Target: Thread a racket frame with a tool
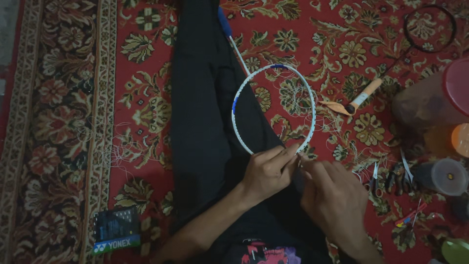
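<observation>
Two hands at work on one badminton racket frame, listed from nearest outward. Left hand: fingers curled and pinched on the near rim of the frame, just where it crosses the dark trouser leg. Right hand: fingers drawn together beside the left, apparently nipping a thin string at the rim; the exact hold is too small to tell. Frame: white with blue marks, lying across the lap, shaft pointing away. Head almost bare; only loose strands hang inside it, no woven bed, so the stringing looks to be at an early stage with nearly all of it left. Right of the hands: small cutters, a round tub. Left: a dark packet on the red patterned carpet. Farther off: an awl-like tool with pale handle, a dark coil.
</observation>
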